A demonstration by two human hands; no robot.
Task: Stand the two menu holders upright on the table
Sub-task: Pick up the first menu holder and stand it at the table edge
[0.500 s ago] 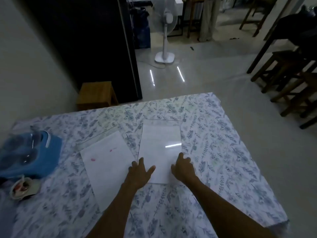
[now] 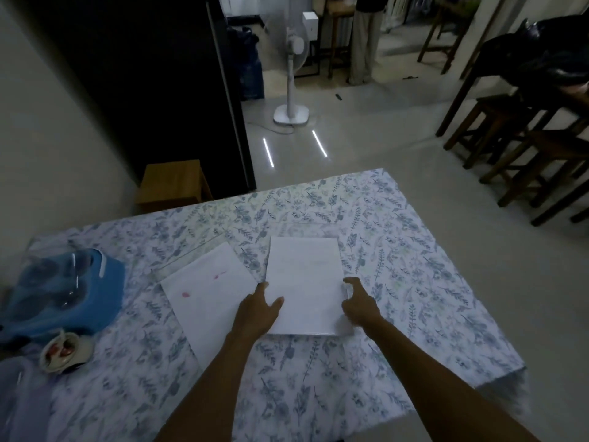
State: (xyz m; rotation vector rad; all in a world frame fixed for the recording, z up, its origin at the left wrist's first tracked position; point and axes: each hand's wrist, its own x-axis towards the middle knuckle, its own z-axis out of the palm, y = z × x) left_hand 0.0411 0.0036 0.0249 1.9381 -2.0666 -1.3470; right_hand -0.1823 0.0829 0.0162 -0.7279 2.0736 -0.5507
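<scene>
Neither menu holder is standing yet, so as I judge it the whole job is still ahead of me and I am only at the first grasp. Both lie flat on the flowered tablecloth (image 2: 398,282): the right menu holder (image 2: 304,279) sits directly between my two hands, and the left menu holder (image 2: 204,288) lies just to the outside of my left hand, angled a little, with a couple of pinkish marks on its sheet. My left hand (image 2: 258,311) rests at the near left edge of the right holder, thumb spread out across the white face and the fingers reaching up along its side; it is partly open, pressing or bracing, with nothing closed in it. My right hand (image 2: 358,303) is at the holder's right edge, fingers curled in a loose half-open claw against the rim, as if to hook under it; I cannot tell whether the fingertips have got beneath the edge. Farther out beyond my left hand are a blue bundle (image 2: 63,291) and a small cup (image 2: 65,349), well apart from the holders.
</scene>
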